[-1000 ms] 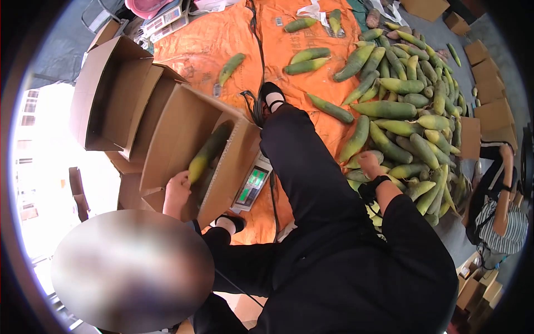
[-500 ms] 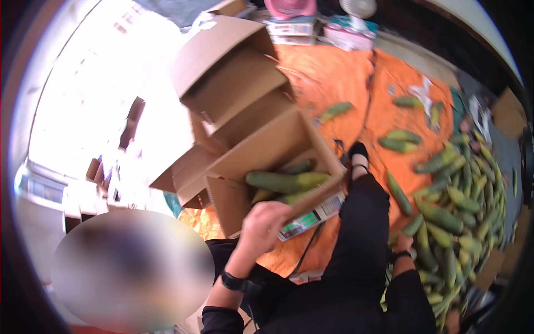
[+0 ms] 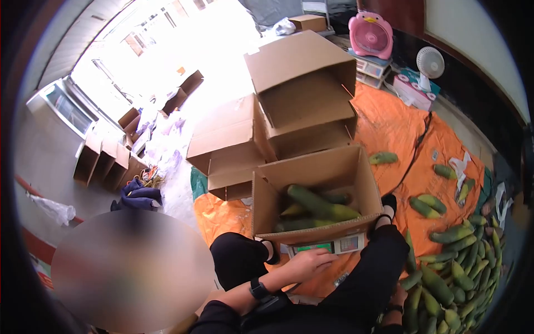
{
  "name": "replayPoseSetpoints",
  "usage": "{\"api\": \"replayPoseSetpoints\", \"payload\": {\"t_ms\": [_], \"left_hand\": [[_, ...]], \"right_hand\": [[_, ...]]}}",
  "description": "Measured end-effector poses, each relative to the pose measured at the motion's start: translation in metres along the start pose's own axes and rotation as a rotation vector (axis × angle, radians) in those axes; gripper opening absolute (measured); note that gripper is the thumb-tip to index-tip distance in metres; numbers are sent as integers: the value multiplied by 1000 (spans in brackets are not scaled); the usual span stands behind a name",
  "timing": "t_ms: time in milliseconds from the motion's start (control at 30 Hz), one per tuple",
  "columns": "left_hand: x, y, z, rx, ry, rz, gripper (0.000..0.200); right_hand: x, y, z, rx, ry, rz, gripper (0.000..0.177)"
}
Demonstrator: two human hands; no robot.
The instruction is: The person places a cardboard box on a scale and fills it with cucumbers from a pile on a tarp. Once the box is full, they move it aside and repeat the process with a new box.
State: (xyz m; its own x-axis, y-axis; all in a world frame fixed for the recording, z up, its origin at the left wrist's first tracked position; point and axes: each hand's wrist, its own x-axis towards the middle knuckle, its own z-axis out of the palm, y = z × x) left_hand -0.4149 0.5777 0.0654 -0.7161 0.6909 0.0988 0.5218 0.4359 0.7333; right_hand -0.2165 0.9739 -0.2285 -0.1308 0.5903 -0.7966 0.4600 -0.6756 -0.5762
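Note:
An open cardboard box (image 3: 311, 161) holds several large green-yellow cucumbers (image 3: 320, 203) and rests on a weighing scale (image 3: 351, 244) with a green display. My left hand (image 3: 308, 264) reaches over the scale's front panel, its fingers stretched out near the keys and nothing in it. Low on the right, beside my bent knee, my right hand (image 3: 398, 296) is right at the end of a short cucumber (image 3: 411, 280) at the edge of the pile. My leg and the shadow hide most of its fingers, so I cannot tell whether it grips that cucumber.
A large cucumber pile (image 3: 467, 267) spreads at the right on an orange tarp (image 3: 389, 128). More open boxes (image 3: 306, 61) stand behind the scale. A pink fan (image 3: 371, 36) and a white fan (image 3: 430, 62) are at the back. Other boxes (image 3: 114, 161) and plastic lie left.
My left hand has moved from the box's near edge down to the scale's panel, its fingers now stretched out. The view has shifted; my right hand stays by the cucumber pile.

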Motion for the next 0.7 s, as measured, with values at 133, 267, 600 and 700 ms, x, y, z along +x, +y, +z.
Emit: {"api": "replayPoseSetpoints", "payload": {"t_ms": [133,267,600,700], "left_hand": [[0,5,-1,-24,19,7,25],[0,14,-13,-66,35,4,27],[20,71,-60,-106,297,159,38],[22,84,-73,-137,344,166,46]], "right_hand": [[-43,-32,2,125,-123,-174,46],[-95,-100,6,247,-156,-488,52],[-275,-235,63,445,-785,-948,56],[-330,-213,108,483,-1001,-869,47]]}}
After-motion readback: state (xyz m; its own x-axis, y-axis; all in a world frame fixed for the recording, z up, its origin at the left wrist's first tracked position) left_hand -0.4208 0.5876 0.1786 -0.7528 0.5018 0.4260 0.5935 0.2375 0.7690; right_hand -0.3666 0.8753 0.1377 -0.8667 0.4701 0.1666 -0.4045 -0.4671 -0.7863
